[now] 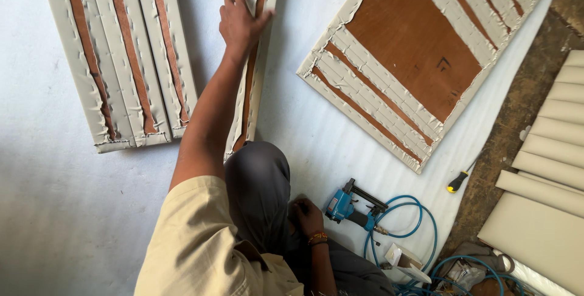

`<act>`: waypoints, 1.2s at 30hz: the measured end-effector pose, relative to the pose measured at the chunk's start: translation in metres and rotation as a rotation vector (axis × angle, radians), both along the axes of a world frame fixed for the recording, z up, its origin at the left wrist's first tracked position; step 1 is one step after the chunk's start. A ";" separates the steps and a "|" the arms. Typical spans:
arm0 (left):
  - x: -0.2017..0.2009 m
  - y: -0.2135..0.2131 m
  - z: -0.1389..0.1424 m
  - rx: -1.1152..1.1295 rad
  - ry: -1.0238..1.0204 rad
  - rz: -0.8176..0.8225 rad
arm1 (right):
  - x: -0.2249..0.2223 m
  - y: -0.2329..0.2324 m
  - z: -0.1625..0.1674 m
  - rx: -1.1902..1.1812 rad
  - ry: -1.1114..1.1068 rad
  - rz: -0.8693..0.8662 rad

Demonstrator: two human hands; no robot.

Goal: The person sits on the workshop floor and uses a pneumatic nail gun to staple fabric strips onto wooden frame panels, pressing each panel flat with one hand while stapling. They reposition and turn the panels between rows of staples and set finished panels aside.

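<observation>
The left hand (240,19) reaches up to the top middle of the frame and lies on a long upholstered slat (254,71), its grip open and flat, fingers spread over the slat's brown wooden back and thumb out toward the right edge. The slat runs down the frame to the person's grey-trousered knee (258,180). The right hand (309,217) rests low in the frame on the leg, fingers curled loosely and holding nothing, just beside a blue pneumatic stapler (347,206) with its coiled blue hose (420,223). At upper left lie three more covered slats (121,59) side by side; at upper right a large padded panel (420,52) lies back up. All sit on a pale foam sheet (55,211) spread over the floor. Past its right edge show bare brown floor (517,113), a screwdriver (459,180) and stacked beige panels (553,162).
</observation>
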State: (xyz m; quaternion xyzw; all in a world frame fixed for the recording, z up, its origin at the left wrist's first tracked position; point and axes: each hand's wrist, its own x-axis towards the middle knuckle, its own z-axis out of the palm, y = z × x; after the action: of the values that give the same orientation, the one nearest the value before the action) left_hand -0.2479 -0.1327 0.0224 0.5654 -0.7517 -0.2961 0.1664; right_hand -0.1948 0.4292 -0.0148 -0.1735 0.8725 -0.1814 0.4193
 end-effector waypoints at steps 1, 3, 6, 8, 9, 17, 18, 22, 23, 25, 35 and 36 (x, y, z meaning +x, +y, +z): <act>0.001 0.007 0.005 -0.018 -0.068 -0.056 | 0.001 -0.001 0.001 -0.001 0.001 -0.003; 0.005 0.022 0.013 -0.039 -0.168 -0.145 | 0.002 -0.003 0.004 0.006 0.018 0.008; 0.010 0.037 0.020 -0.028 -0.206 -0.199 | 0.004 -0.005 0.009 0.000 0.037 0.016; 0.014 0.042 0.020 0.009 -0.146 -0.168 | 0.005 -0.006 0.012 -0.023 0.040 0.020; 0.017 0.042 0.019 -0.034 -0.143 -0.148 | 0.005 -0.007 0.014 -0.039 0.035 0.021; 0.059 0.014 0.016 -0.225 -0.189 -0.020 | 0.006 -0.012 0.024 -0.078 -0.006 0.004; 0.063 0.012 0.018 -0.216 -0.209 -0.017 | 0.006 -0.014 0.026 -0.070 -0.002 0.000; 0.077 0.011 0.023 -0.202 -0.252 -0.020 | 0.006 -0.018 0.032 -0.064 0.030 0.015; 0.080 0.013 0.024 -0.204 -0.254 -0.024 | 0.007 -0.019 0.034 -0.054 0.013 0.002; 0.084 0.019 0.028 -0.193 -0.239 -0.031 | 0.007 -0.022 0.037 -0.038 -0.021 -0.027; 0.097 0.029 0.031 -0.223 -0.262 -0.125 | 0.016 -0.042 0.049 0.004 0.075 0.110; 0.098 0.028 0.030 -0.217 -0.258 -0.125 | 0.017 -0.045 0.049 -0.001 0.094 0.136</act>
State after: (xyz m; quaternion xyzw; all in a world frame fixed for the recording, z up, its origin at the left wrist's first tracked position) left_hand -0.1504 -0.1045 0.0525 0.5295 -0.8281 -0.1478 0.1098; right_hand -0.1781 0.3840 0.0338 -0.2411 0.8773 -0.1446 0.3890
